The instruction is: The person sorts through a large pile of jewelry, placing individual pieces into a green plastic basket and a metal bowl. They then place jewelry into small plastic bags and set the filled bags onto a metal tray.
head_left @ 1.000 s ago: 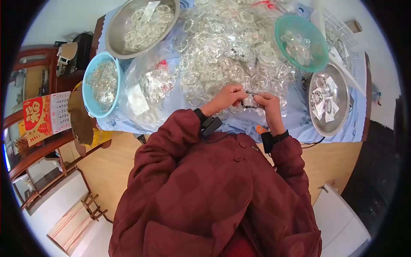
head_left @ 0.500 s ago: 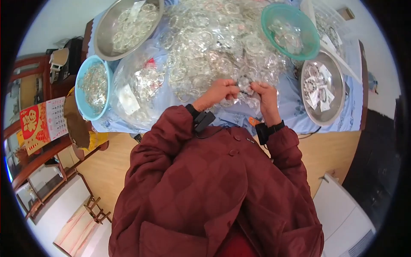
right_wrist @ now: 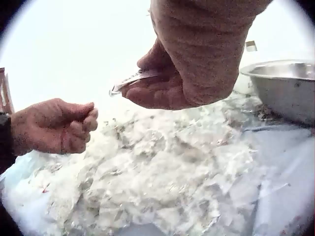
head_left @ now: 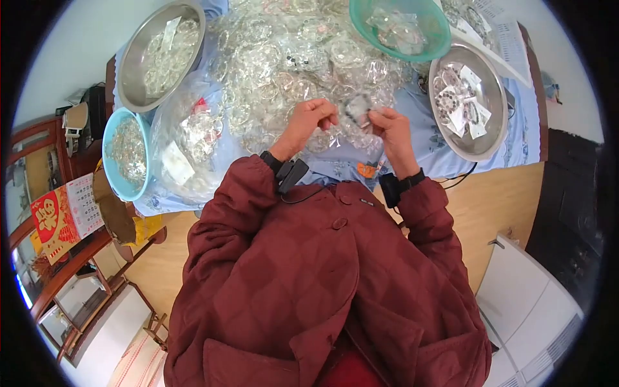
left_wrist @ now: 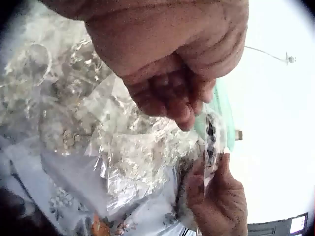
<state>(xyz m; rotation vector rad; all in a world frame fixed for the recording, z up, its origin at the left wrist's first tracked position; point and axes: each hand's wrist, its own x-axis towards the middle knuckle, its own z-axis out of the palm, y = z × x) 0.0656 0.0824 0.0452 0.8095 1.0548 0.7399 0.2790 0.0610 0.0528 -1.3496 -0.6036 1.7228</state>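
Note:
My right hand [head_left: 392, 132] pinches a small clear plastic bag [head_left: 356, 108] between thumb and fingers. A dark beaded bracelet [left_wrist: 211, 140] shows inside the bag in the left wrist view. To the left, my left hand [head_left: 308, 124] is raised with its fingers curled in, and nothing shows between them. A small gap separates its fingertips from the bag in the right wrist view. Below and beyond both hands spreads a big heap of clear-bagged bracelets [head_left: 277, 77].
Left stand a steel basin [head_left: 129, 80], a light blue basin [head_left: 109, 174] and a large plastic bag [head_left: 193, 164] of packets. Right are a green basin [head_left: 438, 45], a steel bowl [head_left: 477, 151] with bagged bracelets, and a white bin [head_left: 493, 55]. An orange item [head_left: 366, 170] lies near the table's front edge.
Both hands were together at the bracelet; the left hand has since drawn away to the left. The bagged bracelet stays in the right hand. The head view has shifted to the right.

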